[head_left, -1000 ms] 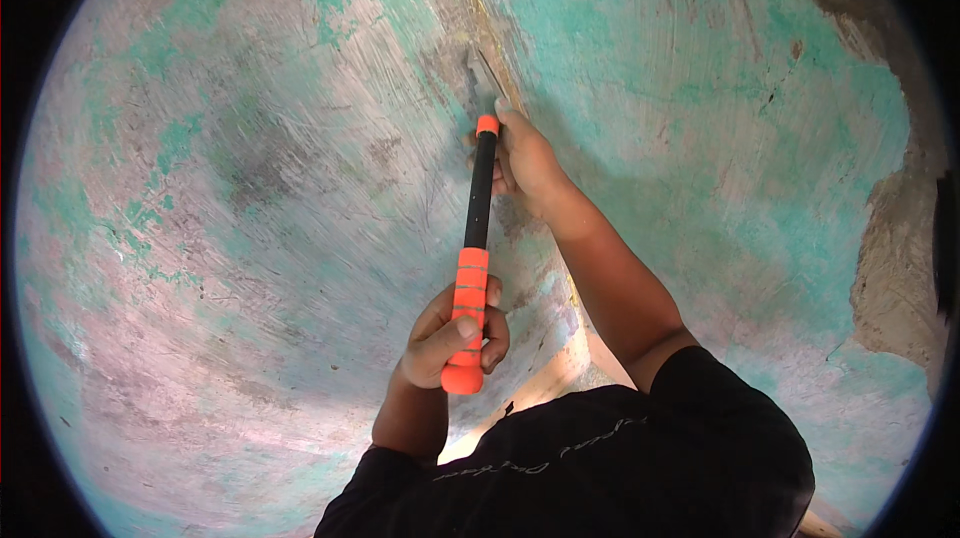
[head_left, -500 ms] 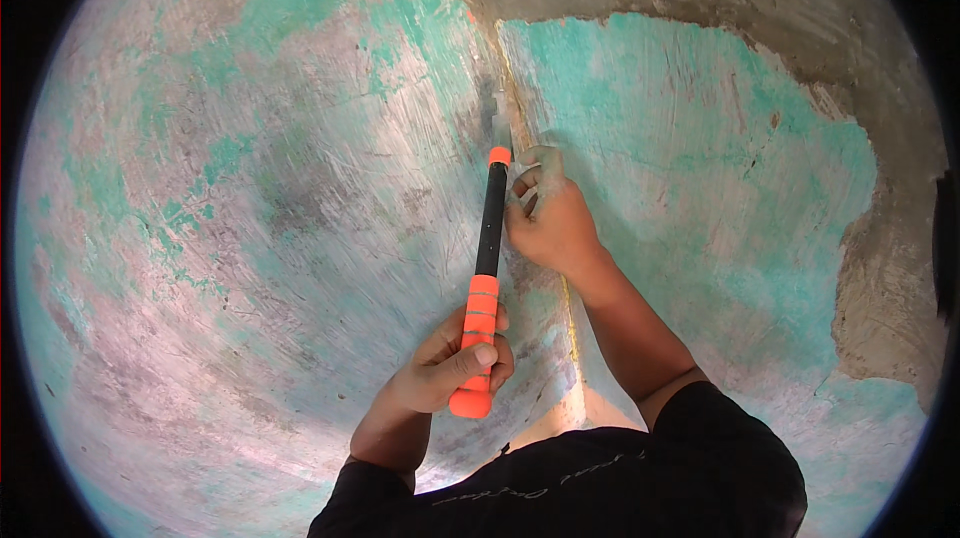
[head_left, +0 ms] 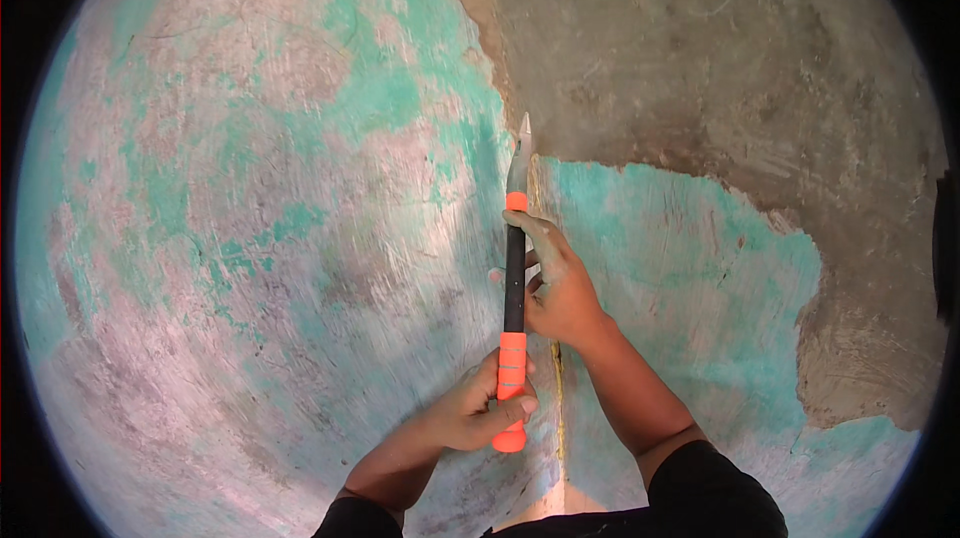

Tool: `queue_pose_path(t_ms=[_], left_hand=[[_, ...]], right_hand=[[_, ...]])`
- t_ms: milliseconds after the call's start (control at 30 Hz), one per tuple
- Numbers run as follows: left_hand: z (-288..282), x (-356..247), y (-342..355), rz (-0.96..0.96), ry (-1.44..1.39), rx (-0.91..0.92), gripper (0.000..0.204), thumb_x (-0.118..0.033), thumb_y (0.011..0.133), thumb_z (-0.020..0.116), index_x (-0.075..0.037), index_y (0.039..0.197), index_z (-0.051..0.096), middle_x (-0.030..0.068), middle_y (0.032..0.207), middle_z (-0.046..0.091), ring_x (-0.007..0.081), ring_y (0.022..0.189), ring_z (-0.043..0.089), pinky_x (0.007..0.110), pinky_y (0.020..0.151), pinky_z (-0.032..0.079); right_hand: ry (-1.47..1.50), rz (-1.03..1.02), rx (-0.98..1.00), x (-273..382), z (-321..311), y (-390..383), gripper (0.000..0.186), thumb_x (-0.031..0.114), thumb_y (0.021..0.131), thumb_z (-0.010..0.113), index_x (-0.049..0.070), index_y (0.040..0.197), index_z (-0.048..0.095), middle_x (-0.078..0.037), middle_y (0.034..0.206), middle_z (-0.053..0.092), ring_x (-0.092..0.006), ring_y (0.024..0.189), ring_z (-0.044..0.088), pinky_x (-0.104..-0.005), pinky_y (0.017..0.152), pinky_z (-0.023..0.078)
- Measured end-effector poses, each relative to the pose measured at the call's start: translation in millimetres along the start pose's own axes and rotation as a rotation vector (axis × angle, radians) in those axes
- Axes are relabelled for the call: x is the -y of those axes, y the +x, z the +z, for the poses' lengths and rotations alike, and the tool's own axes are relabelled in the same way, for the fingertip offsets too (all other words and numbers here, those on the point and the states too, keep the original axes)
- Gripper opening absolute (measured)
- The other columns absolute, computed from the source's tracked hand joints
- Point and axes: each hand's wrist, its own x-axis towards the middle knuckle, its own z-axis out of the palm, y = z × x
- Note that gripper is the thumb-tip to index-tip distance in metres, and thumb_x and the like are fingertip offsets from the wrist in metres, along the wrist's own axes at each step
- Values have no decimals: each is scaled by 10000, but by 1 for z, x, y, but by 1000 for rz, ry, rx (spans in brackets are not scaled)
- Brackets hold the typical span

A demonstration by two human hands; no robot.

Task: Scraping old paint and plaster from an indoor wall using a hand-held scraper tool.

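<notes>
A hammer [head_left: 515,278] with a pointed grey metal head, a black shaft and orange grip runs up the middle of the view. My left hand [head_left: 482,410] is closed round its orange lower grip, thumb across the front. Higher up, my right hand [head_left: 560,283] holds the black shaft, its index finger lying over it just under the orange collar. The metal head [head_left: 521,153] points away from me beside the top of a corner seam [head_left: 560,408] with a yellowish line along it. Whether the tip touches the wall cannot be made out.
Worn turquoise and whitish paint covers the wall on the left [head_left: 250,238] and the panel on the right [head_left: 680,278]. Bare grey-brown plaster [head_left: 660,58] with a ragged paint edge spreads over the upper right. A pale wedge-shaped surface [head_left: 545,506] shows at the bottom.
The hammer has swung more upright and its pointed head now shows clearly. My right hand has gone from beside the shaft to gripping it. The view has shifted, showing more bare plaster.
</notes>
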Motion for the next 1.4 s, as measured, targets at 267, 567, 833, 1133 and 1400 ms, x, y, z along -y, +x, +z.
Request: queue_pose_path(t_ms=[267, 567, 833, 1133, 1400], left_hand=[[-27, -13, -3, 107, 31, -31, 382, -155, 867, 522, -14, 1166, 331, 62, 782, 528, 124, 678, 527, 275, 632, 434], [-49, -24, -35, 137, -108, -93, 356, -134, 875, 494, -37, 1185, 346, 64, 783, 516, 131, 673, 530, 284, 636, 443], [-62, -31, -78, 109, -286, -216, 335, -90, 887, 479, -19, 1181, 336, 51, 832, 495, 120, 665, 530, 274, 599, 454], [-69, -49, -119, 99, -294, -354, 326, -71, 879, 467, -32, 1180, 349, 50, 820, 491, 118, 599, 516, 265, 529, 434], [-52, -66, -135, 44, -672, -281, 262, -124, 803, 516, -64, 1035, 411, 61, 707, 469, 153, 503, 500, 320, 477, 458]], right_hand=[[42, -142, -27, 27, 13, 29, 649, -122, 685, 531, 67, 1286, 375, -162, 1202, 427, -207, 846, 596, -250, 588, 538], [60, -228, 9, 48, 48, 49, 609, -150, 695, 462, 36, 1269, 380, -174, 1190, 449, -219, 853, 610, -266, 625, 546], [311, -246, 98, 77, 90, 48, 447, 149, 892, 428, -31, 1291, 337, -238, 1239, 432, -218, 773, 615, -308, 661, 504], [342, -208, 20, 116, 145, 47, 535, 173, 890, 483, -15, 1319, 224, -210, 1193, 474, -185, 712, 611, -270, 603, 505], [859, 235, 221, 169, 157, 44, 494, 145, 916, 425, -2, 1305, 157, -135, 929, 558, -134, 520, 550, -230, 433, 433]])
